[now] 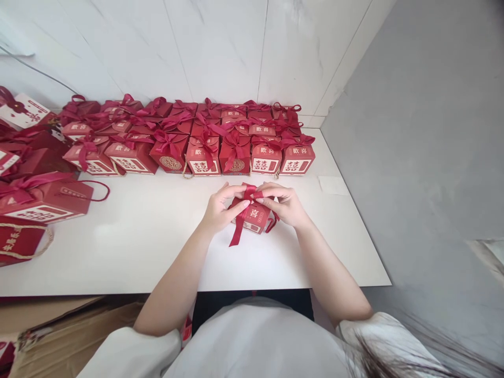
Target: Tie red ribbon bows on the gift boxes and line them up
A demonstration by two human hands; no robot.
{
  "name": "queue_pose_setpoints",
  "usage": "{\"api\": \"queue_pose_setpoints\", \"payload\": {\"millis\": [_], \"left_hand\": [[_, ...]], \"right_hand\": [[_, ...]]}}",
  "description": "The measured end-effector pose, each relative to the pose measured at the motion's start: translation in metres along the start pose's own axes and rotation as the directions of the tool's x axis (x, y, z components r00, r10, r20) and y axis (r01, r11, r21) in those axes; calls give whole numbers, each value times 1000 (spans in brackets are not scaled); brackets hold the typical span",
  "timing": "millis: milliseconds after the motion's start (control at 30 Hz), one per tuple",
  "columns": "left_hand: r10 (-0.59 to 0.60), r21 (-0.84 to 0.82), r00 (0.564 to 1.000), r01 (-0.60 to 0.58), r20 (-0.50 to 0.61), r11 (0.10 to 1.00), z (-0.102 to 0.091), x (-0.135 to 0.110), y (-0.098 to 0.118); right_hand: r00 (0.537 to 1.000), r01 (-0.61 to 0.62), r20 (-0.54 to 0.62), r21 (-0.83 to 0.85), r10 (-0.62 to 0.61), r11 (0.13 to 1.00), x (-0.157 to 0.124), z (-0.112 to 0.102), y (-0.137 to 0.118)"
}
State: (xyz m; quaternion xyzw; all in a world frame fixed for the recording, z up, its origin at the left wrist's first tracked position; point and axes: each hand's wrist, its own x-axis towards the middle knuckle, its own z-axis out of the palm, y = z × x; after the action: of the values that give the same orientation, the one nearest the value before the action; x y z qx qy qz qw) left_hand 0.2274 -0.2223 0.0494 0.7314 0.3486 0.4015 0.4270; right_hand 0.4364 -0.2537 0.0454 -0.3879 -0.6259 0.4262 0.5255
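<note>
A small red gift box (255, 216) with white Chinese lettering sits on the white table in front of me. Red ribbon (237, 231) runs over its top, one tail hanging down the left front. My left hand (224, 207) pinches the ribbon between thumb and fingers at the box's upper left. On the other side, my right hand (285, 203) has thumb and fingers closed on the ribbon near the middle of the lid. Both hands meet over the top, partly hiding the ribbon's crossing. A dark red cord shows at the box's right side.
Several rows of red boxes with ribbon bows (203, 156) stand along the tiled wall. Larger red boxes (59, 197) crowd the left side. A white paper piece (333, 185) lies at the right. Cardboard (71, 341) is below the table's left front, and a grey wall borders the right.
</note>
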Motion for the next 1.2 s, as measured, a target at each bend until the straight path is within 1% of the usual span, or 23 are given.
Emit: {"api": "queue_pose_setpoints", "payload": {"millis": [67, 167, 233, 333, 433, 533, 633, 733, 800, 867, 933, 1000, 1100, 1200], "left_hand": [[-21, -11, 1000, 21, 13, 1000, 1, -1, 3], [-80, -96, 997, 80, 4, 992, 3, -2, 6], [-114, -138, 993, 112, -5, 984, 3, -2, 7], [-144, -144, 990, 142, -6, 979, 4, -2, 9], [-156, -124, 988, 157, 21, 980, 5, -2, 14], [-160, -114, 987, 163, 31, 980, 8, -3, 19], [-170, -103, 985, 169, -4, 980, 10, -3, 21], [-186, -48, 982, 184, -32, 982, 9, -2, 20], [-204, 20, 979, 204, -33, 979, 8, -2, 21], [-212, 83, 977, 214, -35, 973, 6, -2, 22], [-194, 118, 980, 199, -48, 973, 7, -2, 22], [-142, 147, 987, 151, -69, 978, 8, -3, 22], [-21, 252, 994, 49, -112, 966, 13, -4, 20], [110, 373, 987, -60, -114, 926, 16, -5, 17]], "right_hand": [[999, -18, -34, -34, 16, 999, 0, 0, 1], [995, -64, -71, 7, 65, 998, 1, 0, 1], [994, -76, -74, 21, 78, 997, 1, 0, 0], [997, -57, -51, -31, 56, 998, 1, -2, -1], [998, -52, 19, -41, 53, 998, 1, -7, -2], [995, -51, 83, 18, 50, 999, 1, -9, -2], [996, -69, 69, 78, 64, 995, 1, -9, 0], [994, -103, 35, 140, 99, 985, 1, -8, 1], [996, -85, 32, 118, 82, 989, 1, -8, 1], [998, -52, 41, 50, 50, 997, 1, -8, 0], [998, -29, 52, 1, 29, 1000, 1, -8, -1], [999, -21, 49, -18, 22, 1000, 1, -7, -1], [1000, -26, 17, -10, 27, 1000, 1, -3, 0], [999, -30, -24, 15, 31, 999, 1, -1, 2]]}}
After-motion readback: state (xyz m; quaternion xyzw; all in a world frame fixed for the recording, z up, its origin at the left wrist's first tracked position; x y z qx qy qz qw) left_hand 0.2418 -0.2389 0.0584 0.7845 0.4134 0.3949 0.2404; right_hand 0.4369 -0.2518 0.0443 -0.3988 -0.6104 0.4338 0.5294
